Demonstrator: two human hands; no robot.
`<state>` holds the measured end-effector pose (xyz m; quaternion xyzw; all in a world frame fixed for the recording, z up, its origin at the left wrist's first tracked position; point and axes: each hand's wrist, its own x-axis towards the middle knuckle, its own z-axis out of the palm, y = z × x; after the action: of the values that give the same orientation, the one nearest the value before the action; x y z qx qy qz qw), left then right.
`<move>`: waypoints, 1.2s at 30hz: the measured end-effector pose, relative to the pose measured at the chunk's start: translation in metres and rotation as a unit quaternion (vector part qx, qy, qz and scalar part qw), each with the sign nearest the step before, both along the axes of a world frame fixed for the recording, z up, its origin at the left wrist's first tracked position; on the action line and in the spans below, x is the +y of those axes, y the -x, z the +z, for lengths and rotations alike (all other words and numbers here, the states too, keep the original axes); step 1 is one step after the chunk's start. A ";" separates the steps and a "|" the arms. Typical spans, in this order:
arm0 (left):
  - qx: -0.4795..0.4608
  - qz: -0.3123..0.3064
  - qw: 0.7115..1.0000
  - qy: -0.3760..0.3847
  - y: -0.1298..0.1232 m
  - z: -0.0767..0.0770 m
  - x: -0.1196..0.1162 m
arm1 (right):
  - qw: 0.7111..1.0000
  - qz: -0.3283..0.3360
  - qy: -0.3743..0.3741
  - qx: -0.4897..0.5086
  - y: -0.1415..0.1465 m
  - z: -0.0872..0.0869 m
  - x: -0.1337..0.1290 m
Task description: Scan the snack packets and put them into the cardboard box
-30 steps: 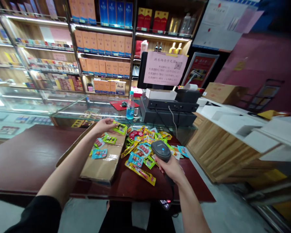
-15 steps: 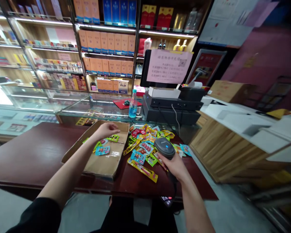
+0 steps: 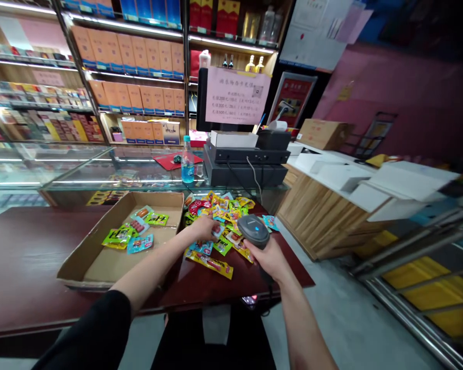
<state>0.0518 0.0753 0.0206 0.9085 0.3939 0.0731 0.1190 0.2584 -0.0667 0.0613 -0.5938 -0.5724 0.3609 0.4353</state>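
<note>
My right hand point(image 3: 268, 254) is wrapped round the handle of a grey barcode scanner point(image 3: 253, 230), held over the right side of a pile of snack packets point(image 3: 224, 208). The packets are small and shiny, in yellow, green, blue and red. My left hand point(image 3: 203, 227) reaches into the pile's left part, its fingers curled down onto the packets; what they grip, if anything, is hidden. Left of the pile stands a shallow cardboard box point(image 3: 96, 257) with several packets inside, among them a green one point(image 3: 118, 236) and a blue one point(image 3: 140, 243). A long yellow packet point(image 3: 210, 263) lies at the pile's front.
Everything rests on a dark red table point(image 3: 19, 257). Behind it is a glass counter point(image 3: 139, 164) with a blue-liquid bottle point(image 3: 187, 164) and a monitor point(image 3: 202, 103) bearing a pink notice. A wooden cabinet point(image 3: 316, 216) stands at the right. A dark phone-like object point(image 3: 250, 300) shows below the table edge.
My left hand has moved from above the cardboard box rightward and down to the packet pile. A green packet now shows at the box's left. The view has turned right; the scanner stays in my right hand.
</note>
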 end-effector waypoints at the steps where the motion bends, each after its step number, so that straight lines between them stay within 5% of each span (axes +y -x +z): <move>1: 0.012 0.000 1.000 -0.011 -0.002 -0.003 -0.002 | 1.000 0.000 -0.001 0.002 0.000 -0.001 0.000; 8: -0.007 0.027 0.999 -0.029 0.002 -0.010 -0.009 | 1.000 0.000 -0.011 -0.014 0.001 -0.005 0.003; 13: -0.144 0.046 0.988 0.040 0.009 -0.008 -0.005 | 0.999 -0.017 0.003 -0.027 0.003 -0.009 0.004; 22: -0.404 0.153 0.882 0.190 0.019 -0.007 0.011 | 1.000 0.002 0.010 -0.024 0.014 -0.005 0.006; 26: -0.475 0.147 0.826 0.266 0.013 -0.012 0.006 | 1.000 0.003 0.016 -0.022 0.022 -0.009 0.007; 31: -0.491 0.102 0.801 0.328 0.006 -0.013 0.000 | 1.000 0.000 -0.001 -0.025 0.027 -0.017 0.010; 36: -0.508 0.133 0.780 0.340 0.006 -0.013 0.000 | 1.000 0.003 -0.001 -0.029 0.028 -0.018 0.010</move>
<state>0.0453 0.0757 0.0078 0.5791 0.3921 0.4006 0.5919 0.2308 -0.0570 0.0430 -0.6019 -0.5871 0.3441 0.4179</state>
